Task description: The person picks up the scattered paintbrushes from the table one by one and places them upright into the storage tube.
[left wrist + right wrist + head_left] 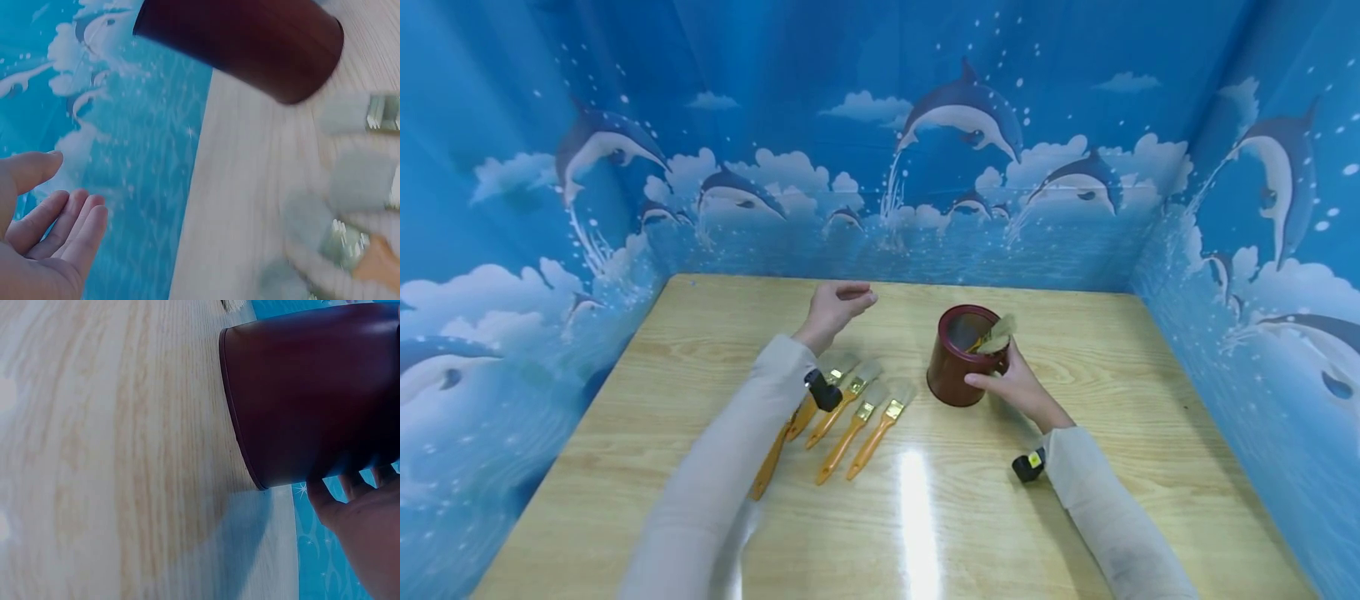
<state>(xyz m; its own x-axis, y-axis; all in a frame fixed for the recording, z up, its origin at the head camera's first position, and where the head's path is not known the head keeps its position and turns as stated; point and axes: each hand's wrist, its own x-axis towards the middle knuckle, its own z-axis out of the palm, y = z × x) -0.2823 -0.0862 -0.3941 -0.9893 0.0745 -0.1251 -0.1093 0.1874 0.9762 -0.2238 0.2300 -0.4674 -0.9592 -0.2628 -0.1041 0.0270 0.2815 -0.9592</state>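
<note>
A dark red round pot [953, 371] stands upright on the table, two paintbrushes [996, 335] leaning in it with bristles up past its rim. My right hand [1015, 385] grips the pot's right side, thumb across the front. In the right wrist view, fingers press against the wall of the pot [312, 400]. Left of the pot my left hand [835, 315] hovers above the table, holding nothing. The left wrist view shows its fingers [81, 231] loosely bent and apart from the thumb. Several orange-handled paintbrushes [872, 433] lie side by side below it, some partly behind the left sleeve.
The light wooden table [1075, 350] ends at blue dolphin-print curtains [850, 167] at the back and both sides. A bright streak of light [917, 525] reflects near the front. Small black cameras sit on both wrists.
</note>
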